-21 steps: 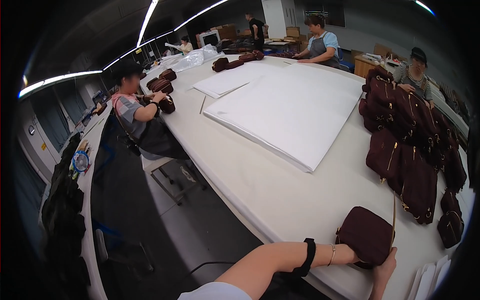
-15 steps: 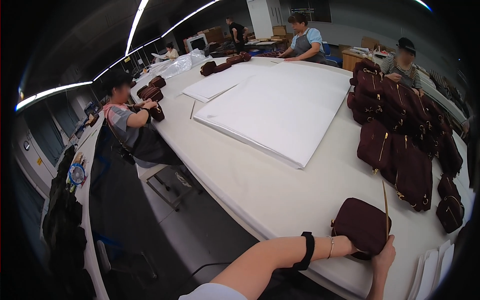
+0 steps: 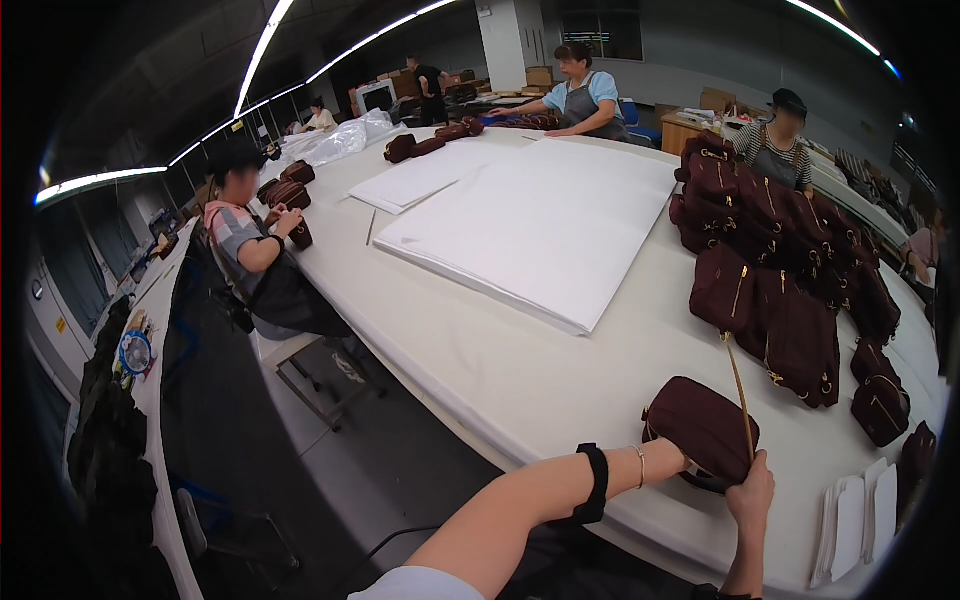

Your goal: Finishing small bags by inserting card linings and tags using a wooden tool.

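Observation:
A small dark maroon bag (image 3: 700, 428) lies near the front edge of the white table (image 3: 520, 370). My left hand (image 3: 673, 461) reaches it from the left and grips its near side, with the fingers hidden behind the bag. That arm wears a black wristband and a thin bracelet. My right hand (image 3: 752, 493) is just right of the bag, closed around the lower end of a thin tan stick (image 3: 738, 385). The stick rises over the bag toward the pile of bags.
A pile of several maroon bags (image 3: 790, 250) fills the right of the table. A stack of large white sheets (image 3: 540, 220) lies in the middle, and white cards (image 3: 850, 515) lie at the near right. A seated person (image 3: 250, 245) works at the left edge, with others (image 3: 585, 100) at the far side.
The view has shifted slightly, so the table sits a little lower and further left. Both hands stay at the bag, and the stick leans a bit more.

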`<action>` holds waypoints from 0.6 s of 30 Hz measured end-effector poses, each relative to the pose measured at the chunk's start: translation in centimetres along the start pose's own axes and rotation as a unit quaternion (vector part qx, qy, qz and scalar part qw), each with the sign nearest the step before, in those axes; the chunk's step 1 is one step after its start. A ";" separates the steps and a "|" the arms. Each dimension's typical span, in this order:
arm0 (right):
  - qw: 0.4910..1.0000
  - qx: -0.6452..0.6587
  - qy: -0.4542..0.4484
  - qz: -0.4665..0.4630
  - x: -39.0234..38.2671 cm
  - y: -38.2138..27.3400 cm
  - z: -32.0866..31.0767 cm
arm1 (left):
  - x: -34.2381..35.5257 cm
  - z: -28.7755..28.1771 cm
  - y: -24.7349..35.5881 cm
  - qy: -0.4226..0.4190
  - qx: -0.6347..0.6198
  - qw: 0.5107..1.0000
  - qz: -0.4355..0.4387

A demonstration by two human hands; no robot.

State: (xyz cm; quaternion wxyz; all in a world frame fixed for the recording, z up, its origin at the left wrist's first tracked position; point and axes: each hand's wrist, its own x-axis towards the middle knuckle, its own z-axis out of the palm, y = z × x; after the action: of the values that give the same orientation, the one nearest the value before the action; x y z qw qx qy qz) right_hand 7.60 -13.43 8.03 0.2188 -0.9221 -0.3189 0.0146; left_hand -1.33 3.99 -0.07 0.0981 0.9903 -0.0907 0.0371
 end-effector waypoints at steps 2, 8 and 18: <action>1.000 0.017 -0.002 0.001 -0.2 -0.3 -0.4 | -0.2 -0.3 -0.1 0.004 -0.012 1.000 -0.002; 0.999 0.038 0.004 -0.013 -0.5 -1.2 -0.9 | 0.3 -1.7 -0.3 0.014 -0.038 0.999 -0.012; 0.997 0.076 0.004 -0.001 -0.3 -1.3 -0.8 | 1.9 -1.5 0.2 0.042 -0.092 0.994 -0.028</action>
State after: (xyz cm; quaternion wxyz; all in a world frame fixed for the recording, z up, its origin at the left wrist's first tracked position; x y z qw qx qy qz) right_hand 6.72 -13.01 9.26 0.2899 -0.9025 -0.3166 0.0348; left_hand 0.36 3.75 1.61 0.1938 0.9768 -0.0619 0.0670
